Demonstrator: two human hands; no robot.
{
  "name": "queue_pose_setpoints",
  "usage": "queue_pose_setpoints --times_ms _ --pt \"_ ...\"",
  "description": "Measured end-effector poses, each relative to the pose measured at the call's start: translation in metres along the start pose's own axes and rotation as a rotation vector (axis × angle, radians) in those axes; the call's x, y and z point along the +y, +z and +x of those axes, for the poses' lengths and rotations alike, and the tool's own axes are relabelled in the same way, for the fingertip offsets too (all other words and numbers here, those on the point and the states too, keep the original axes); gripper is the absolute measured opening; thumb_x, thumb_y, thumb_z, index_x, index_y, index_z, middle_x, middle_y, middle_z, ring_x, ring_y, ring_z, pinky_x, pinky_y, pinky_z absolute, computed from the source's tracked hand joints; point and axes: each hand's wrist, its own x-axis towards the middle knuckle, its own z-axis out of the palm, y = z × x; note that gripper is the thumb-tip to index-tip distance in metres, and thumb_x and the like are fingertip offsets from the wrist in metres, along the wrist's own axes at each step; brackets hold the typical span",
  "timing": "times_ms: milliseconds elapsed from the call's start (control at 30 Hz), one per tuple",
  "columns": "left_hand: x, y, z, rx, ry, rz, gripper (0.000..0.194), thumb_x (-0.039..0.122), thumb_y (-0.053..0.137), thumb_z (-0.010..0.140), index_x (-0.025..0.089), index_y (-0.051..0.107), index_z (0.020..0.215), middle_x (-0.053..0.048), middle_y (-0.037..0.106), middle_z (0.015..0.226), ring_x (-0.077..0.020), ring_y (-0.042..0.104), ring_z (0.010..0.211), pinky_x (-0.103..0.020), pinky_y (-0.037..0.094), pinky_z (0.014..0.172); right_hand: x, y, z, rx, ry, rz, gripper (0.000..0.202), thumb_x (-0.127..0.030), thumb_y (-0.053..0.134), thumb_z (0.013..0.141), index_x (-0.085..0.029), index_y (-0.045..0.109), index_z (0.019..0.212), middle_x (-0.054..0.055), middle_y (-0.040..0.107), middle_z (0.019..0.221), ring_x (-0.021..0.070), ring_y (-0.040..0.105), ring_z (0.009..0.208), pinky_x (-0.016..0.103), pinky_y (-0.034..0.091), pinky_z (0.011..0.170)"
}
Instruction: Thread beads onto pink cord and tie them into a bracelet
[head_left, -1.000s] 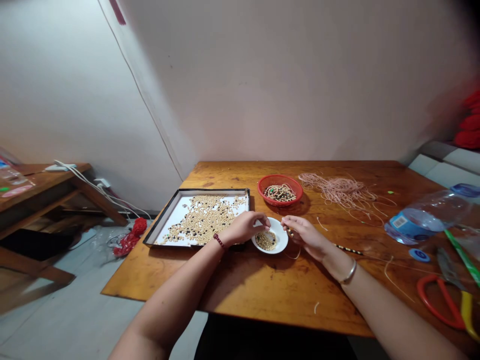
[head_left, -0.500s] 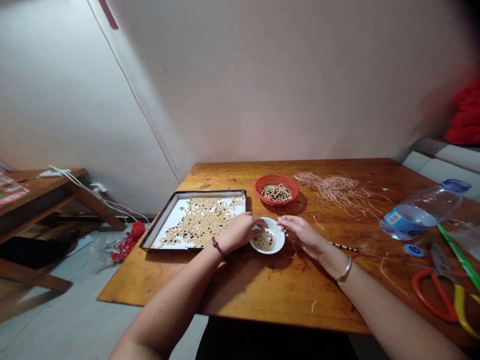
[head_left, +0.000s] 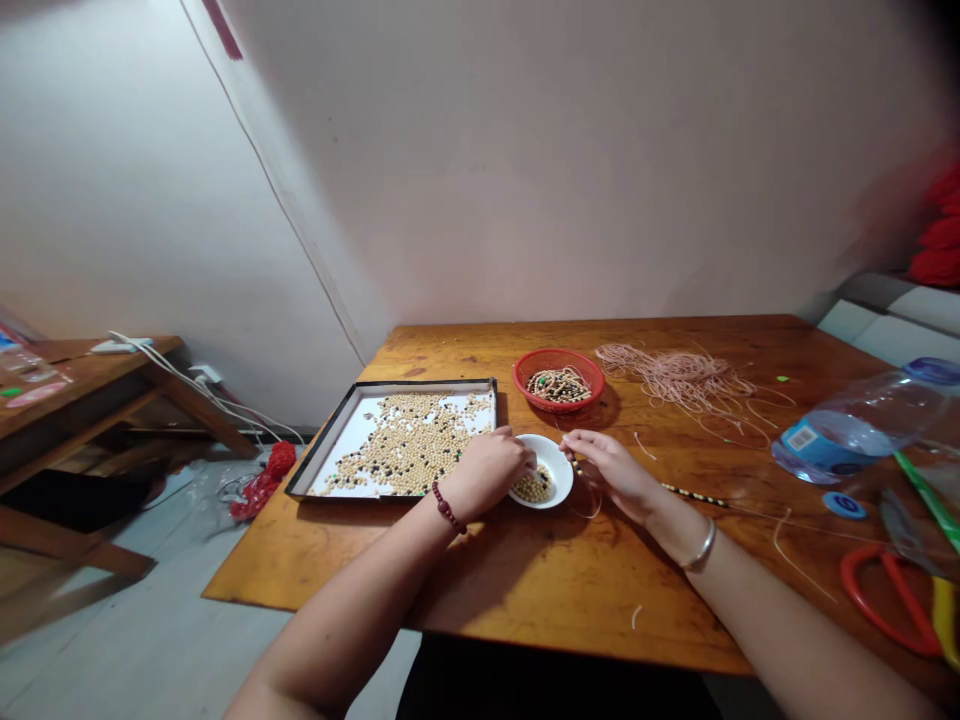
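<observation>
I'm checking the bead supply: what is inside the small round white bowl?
The small round white bowl holds small round beads, mostly tan, a few dark. The person's left hand covers part of its left side, so anything beneath cannot be seen.

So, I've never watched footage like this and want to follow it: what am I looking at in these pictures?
There is no machine here: a person works with two bare hands. Every picture comes from one camera worn on the head, looking forward and down. On the wooden table is a black-edged tray of loose beads, mostly pale, some dark. To its right is a white bowl with more beads. Beyond the bowl sits a red basket of bead strands, beside a tangle of pale cord. The left hand is at the bowl; whether it holds a bead is hidden. The right hand pinches a beaded string.
</observation>
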Motion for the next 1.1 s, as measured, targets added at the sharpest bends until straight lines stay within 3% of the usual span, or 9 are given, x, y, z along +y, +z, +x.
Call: queue_pose_setpoints --times_ms 167,533,1000,1100 --pt "0.0009 0.0032 0.0006 -0.016 -0.034 0.004 0.028 0.028 0.049 0.09 0.015 0.071 0.08 -0.01 0.065 0.075 -0.0205 0.057 0.079 -0.027 0.042 0.064 0.0033 -0.0012 0.0018 -0.048 0.01 -0.043 0.032 -0.049 0.067 0.072 -0.018 0.058 0.072 -0.008 0.034 0.045 0.0033 0.018 0.037 0.023 0.005 0.04" --pt "-0.0016 0.0072 -0.0008 0.005 -0.021 -0.029 0.023 0.036 0.058 0.086 0.017 0.071 0.083 -0.008 0.067 0.079 -0.0207 0.059 0.079 -0.028 0.044 0.069 0.0018 0.0012 -0.0005 -0.005 0.029 -0.045 0.033 -0.05 0.07 0.069 -0.018 0.062 0.072 -0.003 0.049 0.05 0.0045 0.028 0.037 0.022 0.013 0.039" --pt "-0.0033 0.0076 0.0001 0.011 -0.034 -0.108 0.018 0.033 0.059 0.085 0.019 0.071 0.082 -0.007 0.067 0.076 -0.0202 0.06 0.08 -0.026 0.043 0.069 -0.0008 0.0025 -0.0028 -0.035 0.033 -0.027 0.036 -0.051 0.068 0.07 -0.017 0.058 0.071 -0.008 0.035 0.044 0.0023 0.02 0.036 0.021 0.008 0.039" --pt "-0.0029 0.0068 -0.0002 0.013 -0.045 -0.112 0.019 0.035 0.059 0.085 0.019 0.07 0.081 -0.006 0.068 0.076 -0.021 0.06 0.079 -0.026 0.043 0.067 0.0005 0.0024 -0.0015 -0.02 0.006 -0.057 0.038 -0.053 0.069 0.068 -0.017 0.058 0.073 -0.007 0.041 0.046 0.0035 0.025 0.038 0.02 0.012 0.039"
